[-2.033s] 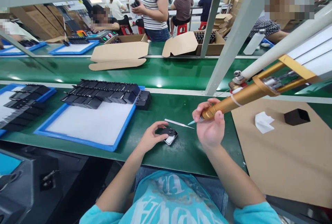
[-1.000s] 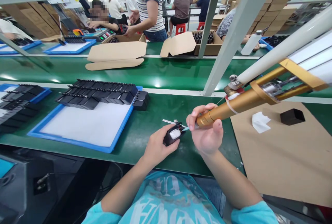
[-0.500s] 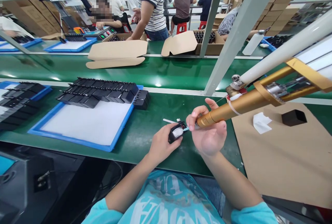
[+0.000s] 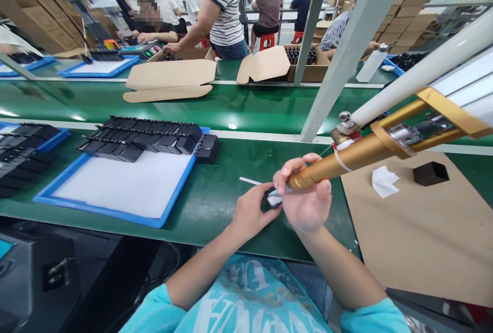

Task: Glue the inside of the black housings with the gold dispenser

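Lead: State the progress, taking the blue tray [image 4: 179, 185] as reference.
Inspector: Rows of black boxes [image 4: 150, 137] stand across its far part; I judge that batch done, though their insides cannot be checked. One more box [image 4: 207, 149] sits just beside its right rim.
Lead: And the piece in hand?
Inspector: A small black case [image 4: 274, 200], well to the right of the tray, partly hidden by fingers. Its open side shows a white inside. In my judgement it is mid-work.
Lead: The hands?
Inspector: The left hand [image 4: 248, 215] grips the case. The right hand [image 4: 304, 199] has its fingers closed around the lower end of a gold tube [image 4: 327, 166], its tip at the case; whether they touch, I cannot tell.
Lead: Outstanding?
Inspector: The case is not yet closed or among the rows. A black sleeve [image 4: 430, 173] lies farther right of the tray, apart from both hands.
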{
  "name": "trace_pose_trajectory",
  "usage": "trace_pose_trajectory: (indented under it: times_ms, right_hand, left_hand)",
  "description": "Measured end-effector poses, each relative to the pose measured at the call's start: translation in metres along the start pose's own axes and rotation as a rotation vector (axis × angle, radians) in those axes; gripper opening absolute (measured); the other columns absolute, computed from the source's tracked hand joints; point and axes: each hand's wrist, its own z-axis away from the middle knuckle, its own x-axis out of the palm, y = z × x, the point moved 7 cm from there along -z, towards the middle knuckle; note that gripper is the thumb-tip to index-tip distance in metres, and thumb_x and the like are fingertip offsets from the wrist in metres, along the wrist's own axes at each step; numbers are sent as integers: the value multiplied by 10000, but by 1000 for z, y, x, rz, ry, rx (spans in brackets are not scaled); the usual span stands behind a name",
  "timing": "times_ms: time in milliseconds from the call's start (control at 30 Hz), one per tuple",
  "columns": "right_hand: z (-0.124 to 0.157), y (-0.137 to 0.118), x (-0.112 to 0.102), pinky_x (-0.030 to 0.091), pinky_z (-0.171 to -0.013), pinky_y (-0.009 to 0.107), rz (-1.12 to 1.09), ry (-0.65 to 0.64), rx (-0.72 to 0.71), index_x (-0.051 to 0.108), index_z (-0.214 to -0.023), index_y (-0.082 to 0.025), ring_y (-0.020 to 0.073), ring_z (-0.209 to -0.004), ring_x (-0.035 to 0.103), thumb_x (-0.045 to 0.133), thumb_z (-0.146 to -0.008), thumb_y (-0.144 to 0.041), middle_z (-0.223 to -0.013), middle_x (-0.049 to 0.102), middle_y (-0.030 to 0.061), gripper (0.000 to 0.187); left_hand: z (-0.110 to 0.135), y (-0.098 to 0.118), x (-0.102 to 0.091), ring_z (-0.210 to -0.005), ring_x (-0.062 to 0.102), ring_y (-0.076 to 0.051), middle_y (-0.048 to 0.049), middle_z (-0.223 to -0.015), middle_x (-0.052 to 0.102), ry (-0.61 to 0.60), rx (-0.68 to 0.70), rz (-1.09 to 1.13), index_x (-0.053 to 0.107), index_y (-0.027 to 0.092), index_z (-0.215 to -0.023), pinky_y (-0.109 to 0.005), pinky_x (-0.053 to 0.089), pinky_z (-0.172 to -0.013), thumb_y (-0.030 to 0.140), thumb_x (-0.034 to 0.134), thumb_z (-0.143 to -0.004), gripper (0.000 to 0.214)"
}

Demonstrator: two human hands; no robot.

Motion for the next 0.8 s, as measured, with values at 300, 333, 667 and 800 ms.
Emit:
trace_pose_trajectory:
  times_ms: [300,333,667,800]
  right_hand:
    - [0,0,-1,420,-555,307,18,6,17,555,-1131,-299,107,-517,510,472,-846,-572,-817,594,-15,403]
    - [0,-1,-2,420,-558,308,16,7,13,555,-1134,-297,106,-519,510,472,-848,-568,-820,594,-15,403]
    - [-4,-1,-4,417,-553,308,40,15,-19,550,-1134,-287,108,-522,520,460,-854,-559,-816,594,-17,400]
    - [-4,-1,-4,404,-535,297,30,14,-19,557,-1128,-282,107,-520,527,473,-854,-547,-815,603,-16,390]
  left_hand:
    - [-1,0,-1,-796,673,-170,-17,-974,712,-21,-30,17,588,217,-1126,-270,516,-737,283,671,-800,342]
    - [-2,-1,-1,-780,672,-169,-15,-963,712,-33,-56,10,585,218,-1127,-269,514,-722,293,667,-805,341]
    - [6,-26,-14,-875,680,-192,-6,-1039,703,-156,-204,-35,515,247,-1209,-295,515,-774,337,640,-838,401]
    - [20,-51,-27,-1033,651,-220,-34,-1171,668,-233,-152,-147,499,248,-1252,-347,508,-885,305,591,-883,385]
